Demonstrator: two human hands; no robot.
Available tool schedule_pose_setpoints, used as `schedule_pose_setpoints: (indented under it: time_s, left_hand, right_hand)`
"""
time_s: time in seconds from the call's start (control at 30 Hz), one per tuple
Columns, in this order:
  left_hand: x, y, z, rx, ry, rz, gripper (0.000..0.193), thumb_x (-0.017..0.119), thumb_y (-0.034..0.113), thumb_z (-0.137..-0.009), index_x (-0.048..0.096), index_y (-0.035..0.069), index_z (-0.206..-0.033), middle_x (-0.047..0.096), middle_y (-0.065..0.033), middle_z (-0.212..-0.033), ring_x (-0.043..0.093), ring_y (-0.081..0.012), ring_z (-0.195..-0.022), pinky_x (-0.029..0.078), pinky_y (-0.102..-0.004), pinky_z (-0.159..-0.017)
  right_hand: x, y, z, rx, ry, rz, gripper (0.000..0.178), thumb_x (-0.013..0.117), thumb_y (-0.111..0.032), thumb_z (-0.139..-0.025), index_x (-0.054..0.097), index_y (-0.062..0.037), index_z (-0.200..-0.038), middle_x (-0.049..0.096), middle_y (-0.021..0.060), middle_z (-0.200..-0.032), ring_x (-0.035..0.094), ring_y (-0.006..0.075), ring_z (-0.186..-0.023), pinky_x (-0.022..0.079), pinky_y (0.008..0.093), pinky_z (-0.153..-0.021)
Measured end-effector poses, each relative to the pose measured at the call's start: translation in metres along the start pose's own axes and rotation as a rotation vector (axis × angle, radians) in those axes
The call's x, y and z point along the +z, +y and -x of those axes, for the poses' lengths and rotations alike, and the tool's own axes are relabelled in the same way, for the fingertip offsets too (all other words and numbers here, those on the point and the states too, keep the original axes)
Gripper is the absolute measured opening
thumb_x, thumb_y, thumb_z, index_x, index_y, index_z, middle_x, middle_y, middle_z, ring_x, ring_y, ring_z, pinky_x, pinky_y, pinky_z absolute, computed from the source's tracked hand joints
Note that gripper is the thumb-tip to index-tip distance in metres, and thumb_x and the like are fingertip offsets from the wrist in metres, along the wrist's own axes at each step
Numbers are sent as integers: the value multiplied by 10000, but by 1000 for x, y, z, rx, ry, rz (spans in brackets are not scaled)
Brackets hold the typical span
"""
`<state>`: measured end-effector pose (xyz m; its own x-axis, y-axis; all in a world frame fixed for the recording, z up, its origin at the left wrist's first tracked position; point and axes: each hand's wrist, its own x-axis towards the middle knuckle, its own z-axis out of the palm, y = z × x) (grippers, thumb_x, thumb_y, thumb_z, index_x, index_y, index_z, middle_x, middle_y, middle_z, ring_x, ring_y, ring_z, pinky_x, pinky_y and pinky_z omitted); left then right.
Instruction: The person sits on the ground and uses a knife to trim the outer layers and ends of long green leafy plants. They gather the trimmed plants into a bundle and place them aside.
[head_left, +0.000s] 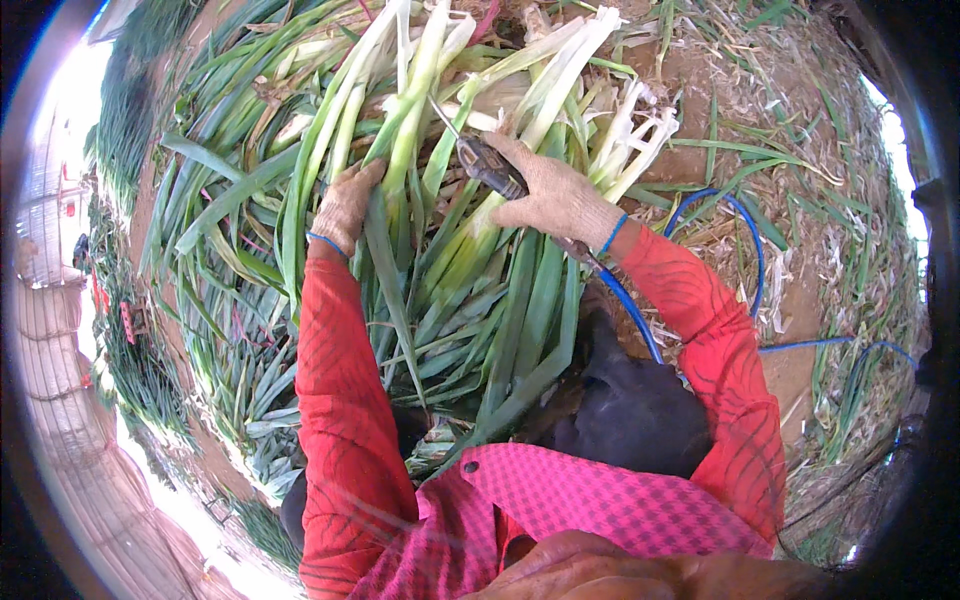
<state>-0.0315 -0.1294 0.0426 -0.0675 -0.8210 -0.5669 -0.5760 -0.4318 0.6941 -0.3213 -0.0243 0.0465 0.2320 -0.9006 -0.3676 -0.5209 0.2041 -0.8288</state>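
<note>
My left hand, in a beige work glove, is closed round long green onion stalks, with their pale ends pointing away from me. Gripped in my gloved right hand is an air blow gun, its thin metal nozzle slanting to the upper left over the stalks. A blue air hose runs from the gun's handle past my right forearm. Beneath both hands lies a thick layer of green onions, white ends far and green leaves toward my knees. My right palm hides part of the gun.
More green onions are heaped at the left and far left. Peeled skins and leaf scraps litter the brown ground to the right, where the blue hose loops. My dark-clad knee is close below the right hand.
</note>
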Motion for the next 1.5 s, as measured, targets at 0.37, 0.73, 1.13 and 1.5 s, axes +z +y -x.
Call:
schedule_pose_setpoints:
  time_s: [0.37, 0.73, 1.13, 1.5]
  left_hand:
    - [12, 0, 8, 91, -51, -99, 446, 772, 270, -833, 678, 39, -1203, 731, -87, -1025, 671, -190, -890, 532, -360, -837]
    - [18, 10, 19, 98, -44, -115, 450, 758, 258, -851, 668, 51, -1240, 721, -58, -1042, 647, -165, -888, 519, -342, -843]
    - [17, 4, 15, 72, -52, -26, 465, 736, 218, -865, 638, 56, -1289, 709, -58, -1083, 638, -169, -915, 516, -345, -855]
    - [96, -19, 46, 505, 353, -782, 664, 719, 384, -830, 520, -19, -1318, 644, -259, -1095, 639, -432, -1006, 522, -514, -886]
  right_hand:
    - [-49, 12, -87, -142, 276, 76, 917, 756, -442, -695, 427, -97, -1479, 659, 254, -1217, 665, 396, -1087, 518, 443, -950]
    - [-85, 2, -152, -117, 320, 167, 1050, 754, -506, -682, 370, -25, -1532, 651, 244, -1235, 665, 330, -1091, 487, 391, -1007]
    - [-46, 15, -60, -167, 109, 81, 968, 767, -457, -699, 415, -8, -1482, 611, 274, -1316, 621, 378, -1198, 487, 418, -1028]
    - [-70, 44, -8, -222, 231, -113, 1010, 769, -399, -680, 375, -2, -1521, 568, 254, -1396, 580, 334, -1275, 439, 378, -1087]
